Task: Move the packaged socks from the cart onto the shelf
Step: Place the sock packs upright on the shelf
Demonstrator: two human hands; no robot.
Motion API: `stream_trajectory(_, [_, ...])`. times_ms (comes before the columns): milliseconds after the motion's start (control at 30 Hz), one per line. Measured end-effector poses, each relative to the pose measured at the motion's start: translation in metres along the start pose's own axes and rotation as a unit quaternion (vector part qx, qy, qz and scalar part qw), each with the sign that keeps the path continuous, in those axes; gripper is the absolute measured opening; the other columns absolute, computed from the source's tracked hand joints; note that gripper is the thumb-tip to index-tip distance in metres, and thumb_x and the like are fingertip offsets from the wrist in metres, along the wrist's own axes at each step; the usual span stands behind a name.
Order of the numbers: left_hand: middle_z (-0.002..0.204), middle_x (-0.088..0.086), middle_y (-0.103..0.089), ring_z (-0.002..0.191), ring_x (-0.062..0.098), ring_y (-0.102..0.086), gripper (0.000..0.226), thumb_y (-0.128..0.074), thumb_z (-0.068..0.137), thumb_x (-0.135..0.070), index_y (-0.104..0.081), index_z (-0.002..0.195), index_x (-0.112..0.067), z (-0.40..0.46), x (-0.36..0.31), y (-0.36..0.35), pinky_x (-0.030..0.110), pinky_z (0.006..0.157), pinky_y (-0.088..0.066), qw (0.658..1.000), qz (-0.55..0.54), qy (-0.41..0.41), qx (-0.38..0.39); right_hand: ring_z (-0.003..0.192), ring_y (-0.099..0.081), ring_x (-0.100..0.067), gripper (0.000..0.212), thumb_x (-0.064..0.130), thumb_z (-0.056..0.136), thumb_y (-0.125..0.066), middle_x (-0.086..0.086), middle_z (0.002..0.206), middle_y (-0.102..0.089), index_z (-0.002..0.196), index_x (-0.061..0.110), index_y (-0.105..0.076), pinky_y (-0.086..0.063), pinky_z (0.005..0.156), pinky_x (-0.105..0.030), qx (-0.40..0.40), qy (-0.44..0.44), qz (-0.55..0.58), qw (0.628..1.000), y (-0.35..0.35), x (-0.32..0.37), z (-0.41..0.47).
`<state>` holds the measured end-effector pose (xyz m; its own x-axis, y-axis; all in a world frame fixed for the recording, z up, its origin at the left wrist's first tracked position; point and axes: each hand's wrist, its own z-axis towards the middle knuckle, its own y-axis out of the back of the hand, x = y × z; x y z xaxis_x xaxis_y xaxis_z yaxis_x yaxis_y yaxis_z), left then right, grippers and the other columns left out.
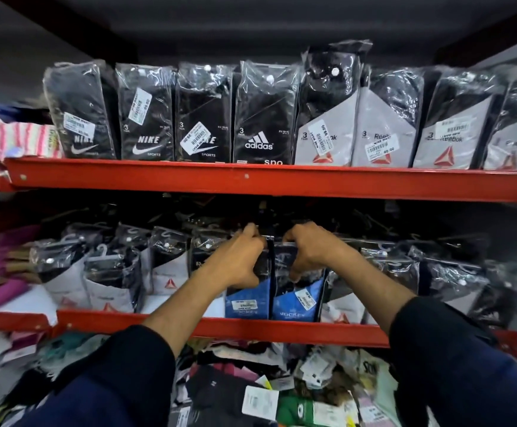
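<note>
Red middle shelf rail (251, 329) is your landmark. Two blue-label sock packs stand upright just above it, side by side. Your left hand (238, 260) grips top of left blue pack (246, 298). Your right hand (308, 251) grips top of right blue pack (297, 300). White-label packs (109, 291) stand left of them. Loose socks (251, 386) lie below rail.

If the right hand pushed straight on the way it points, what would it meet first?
Probably the dark packs stacked behind the blue sock pack that the right hand grips on the middle shelf; depth there is unclear.
</note>
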<state>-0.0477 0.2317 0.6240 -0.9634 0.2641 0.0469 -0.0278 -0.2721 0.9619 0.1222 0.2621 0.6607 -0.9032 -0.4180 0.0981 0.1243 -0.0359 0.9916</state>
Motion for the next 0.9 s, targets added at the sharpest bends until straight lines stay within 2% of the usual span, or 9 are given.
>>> stream_trajectory(67, [0.125, 0.013, -0.04, 0.095, 0.028, -0.051, 0.043, -0.079, 0.067, -0.01, -0.059, 0.104, -0.001, 0.001, -0.001, -0.004, 0.031, 0.063, -0.042, 1.0, -0.009, 0.008, 0.005, 0.095, -0.067, -0.028, 0.065, 0.032, 0.052, -0.097, -0.005, 0.102, -0.069, 0.107, 0.015, -0.067, -0.058, 0.08, -0.038, 0.0, -0.006, -0.022, 1.0, -0.004, 0.001, 0.0])
stream_trajectory(133, [0.124, 0.013, -0.039, 0.103, 0.029, -0.049, 0.043, -0.079, 0.067, -0.009, -0.058, 0.104, -0.001, 0.001, 0.0, -0.009, 0.033, 0.069, -0.047, 1.0, -0.016, 0.013, 0.0, 0.109, -0.061, -0.03, 0.059, 0.036, 0.054, -0.095, -0.007, 0.11, -0.068, 0.101, 0.017, -0.066, -0.053, 0.092, -0.045, -0.02, -0.007, -0.053, 0.998, -0.007, 0.0, 0.0])
stream_trajectory(300, [0.128, 0.009, -0.043, 0.116, 0.03, -0.044, 0.066, -0.081, 0.068, -0.015, -0.056, 0.129, -0.012, -0.004, 0.002, -0.015, 0.039, 0.087, -0.052, 0.999, -0.001, 0.006, -0.043, 0.135, -0.037, -0.037, 0.099, 0.053, 0.055, -0.091, -0.006, 0.148, -0.047, 0.142, 0.027, -0.051, -0.036, 0.107, -0.057, -0.071, 0.029, -0.091, 0.993, -0.014, -0.007, -0.012])
stream_trajectory(367, [0.135, 0.006, -0.044, 0.123, 0.03, -0.041, 0.077, -0.082, 0.071, -0.021, -0.049, 0.14, -0.018, -0.01, 0.001, -0.016, 0.045, 0.099, -0.047, 0.999, 0.008, 0.012, -0.048, 0.14, -0.037, -0.032, 0.099, 0.053, 0.062, -0.088, -0.003, 0.155, -0.042, 0.147, 0.026, -0.046, -0.034, 0.111, -0.055, -0.101, 0.059, -0.074, 0.99, -0.021, -0.01, -0.02])
stream_trajectory(500, [0.147, 0.002, -0.044, 0.134, 0.03, -0.037, 0.083, -0.078, 0.079, -0.02, -0.036, 0.151, -0.022, -0.021, -0.001, -0.021, 0.05, 0.11, -0.038, 0.998, 0.027, 0.035, -0.053, 0.142, -0.043, -0.025, 0.074, 0.044, 0.088, -0.07, -0.001, 0.157, -0.045, 0.152, 0.02, -0.041, -0.033, 0.117, -0.042, -0.136, 0.087, -0.03, 0.986, -0.036, -0.01, -0.032])
stream_trajectory(600, [0.15, 0.0, -0.047, 0.135, 0.028, -0.04, 0.079, -0.075, 0.082, -0.01, -0.037, 0.15, -0.022, -0.024, -0.003, -0.027, 0.047, 0.112, -0.039, 0.996, 0.022, 0.033, -0.08, 0.133, -0.053, -0.029, 0.067, 0.034, 0.092, -0.066, -0.004, 0.151, -0.052, 0.151, 0.018, -0.04, -0.044, 0.108, -0.039, -0.14, 0.08, -0.006, 0.987, -0.045, -0.011, -0.032])
stream_trajectory(700, [0.148, 0.0, -0.049, 0.134, 0.026, -0.042, 0.076, -0.073, 0.082, -0.005, -0.04, 0.149, -0.02, -0.026, -0.004, -0.031, 0.044, 0.111, -0.041, 0.994, 0.003, 0.033, -0.1, 0.128, -0.057, -0.031, 0.066, 0.032, 0.091, -0.066, -0.006, 0.147, -0.056, 0.15, 0.018, -0.041, -0.047, 0.105, -0.039, -0.144, 0.078, -0.005, 0.987, -0.049, -0.01, -0.029])
stream_trajectory(833, [0.156, 0.0, -0.042, 0.142, 0.024, -0.036, 0.079, -0.071, 0.085, -0.006, -0.034, 0.152, -0.022, -0.03, -0.006, -0.032, 0.043, 0.115, -0.036, 0.993, -0.01, 0.028, -0.111, 0.133, -0.051, -0.031, 0.071, 0.032, 0.09, -0.065, -0.008, 0.15, -0.051, 0.153, 0.016, -0.036, -0.041, 0.112, -0.041, -0.145, 0.081, -0.007, 0.986, -0.053, -0.012, -0.026])
stream_trajectory(900, [0.162, 0.001, -0.032, 0.149, 0.025, -0.026, 0.082, -0.071, 0.086, -0.013, -0.027, 0.155, -0.022, -0.036, -0.007, -0.03, 0.048, 0.12, -0.027, 0.993, -0.006, 0.025, -0.111, 0.145, -0.038, -0.029, 0.077, 0.034, 0.09, -0.065, -0.007, 0.158, -0.041, 0.156, 0.017, -0.029, -0.027, 0.122, -0.045, -0.148, 0.084, -0.012, 0.985, -0.057, -0.011, -0.029])
